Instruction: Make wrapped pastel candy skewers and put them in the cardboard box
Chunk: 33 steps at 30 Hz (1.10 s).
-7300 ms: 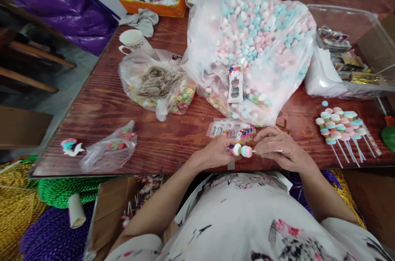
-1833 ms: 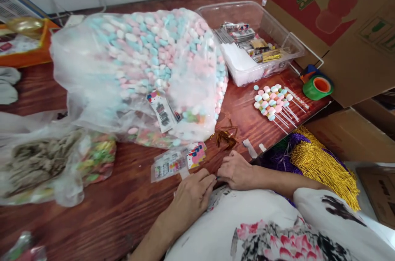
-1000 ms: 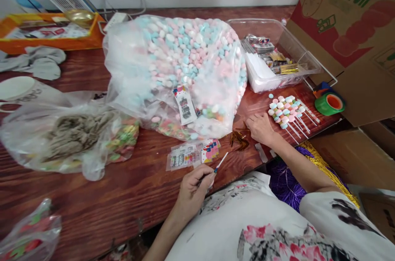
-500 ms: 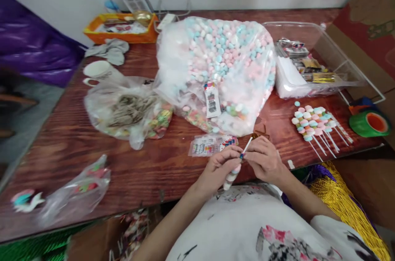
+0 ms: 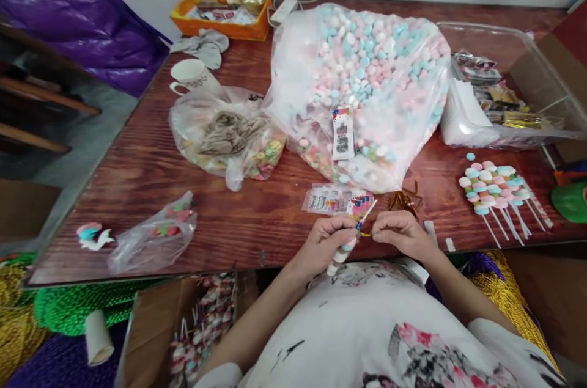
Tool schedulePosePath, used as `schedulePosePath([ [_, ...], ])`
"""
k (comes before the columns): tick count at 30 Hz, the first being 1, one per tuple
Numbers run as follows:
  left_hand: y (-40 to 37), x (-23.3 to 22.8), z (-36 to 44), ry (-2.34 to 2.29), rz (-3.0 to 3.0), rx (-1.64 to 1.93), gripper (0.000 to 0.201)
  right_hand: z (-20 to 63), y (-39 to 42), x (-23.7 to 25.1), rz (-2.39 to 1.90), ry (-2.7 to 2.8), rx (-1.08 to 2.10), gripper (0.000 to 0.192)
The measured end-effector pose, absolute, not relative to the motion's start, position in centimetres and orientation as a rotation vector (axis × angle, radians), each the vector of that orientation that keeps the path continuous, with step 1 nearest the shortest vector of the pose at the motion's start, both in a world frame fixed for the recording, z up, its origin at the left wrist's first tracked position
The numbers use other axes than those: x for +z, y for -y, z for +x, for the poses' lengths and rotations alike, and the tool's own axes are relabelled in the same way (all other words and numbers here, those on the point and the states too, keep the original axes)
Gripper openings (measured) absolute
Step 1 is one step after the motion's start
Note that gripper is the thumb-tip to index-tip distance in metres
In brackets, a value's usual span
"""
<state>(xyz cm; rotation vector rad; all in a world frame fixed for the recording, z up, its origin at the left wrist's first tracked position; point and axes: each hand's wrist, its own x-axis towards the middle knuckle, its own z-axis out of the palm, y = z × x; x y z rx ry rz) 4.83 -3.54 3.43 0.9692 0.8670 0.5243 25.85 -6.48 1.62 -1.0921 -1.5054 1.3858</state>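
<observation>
My left hand (image 5: 323, 242) grips a wrapped candy skewer (image 5: 345, 248) near the table's front edge, its white stick pointing up and to the right. My right hand (image 5: 400, 233) pinches a thin gold twist tie (image 5: 365, 234) against the stick, close to the left hand's fingers. A small pile of gold twist ties (image 5: 402, 200) lies just beyond my right hand. Flat printed packets (image 5: 337, 200) lie just beyond my left hand. A big clear bag of pink, blue and white candies (image 5: 367, 76) fills the middle of the table.
Finished candy skewers (image 5: 495, 186) lie at the right, by a green tape roll (image 5: 571, 200). A clear tray (image 5: 499, 58) with wrappers stands behind them. Smaller candy bags (image 5: 224, 137) (image 5: 153, 235), a mug (image 5: 190, 73) and an orange tray (image 5: 220, 9) sit left. A box of skewers (image 5: 202, 327) is below the table.
My right hand went out to the gold twist ties and came back to the skewer in my left hand, holding a tie. The view swung back left.
</observation>
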Motion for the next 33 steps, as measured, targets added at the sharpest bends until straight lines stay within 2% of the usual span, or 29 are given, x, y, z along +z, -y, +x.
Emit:
schedulePosePath([
  [6,3.4,3.0,4.1,-0.928,0.934,0.631,0.025,24.4,6.3,2.2,-1.076,1.524,1.286,0.010],
  [11,3.5,1.7,4.1,-1.009,0.830,0.660,0.027,24.7,7.0,3.4,-1.156,1.498,0.948,0.013],
  [15,3.6,1.4,5.1,-0.984,0.839,0.664,0.023,23.3,6.9,3.4,-1.092,1.632,0.727,0.026],
  [22,4.0,1.8,5.5,-0.995,1.135,0.871,0.014,21.4,5.7,1.4,-1.111,1.659,0.769,0.026],
  [26,4.2,1.0,4.9,-1.017,1.168,0.897,0.016,21.3,5.9,0.9,-1.156,1.633,0.813,0.023],
  [30,4.2,0.8,4.9,-1.083,1.065,0.856,0.022,20.8,7.1,0.5,-1.176,1.532,0.713,0.021],
  [33,4.1,1.3,5.0,-1.089,1.060,0.855,0.027,20.6,7.9,0.0,-1.254,1.404,0.702,0.012],
])
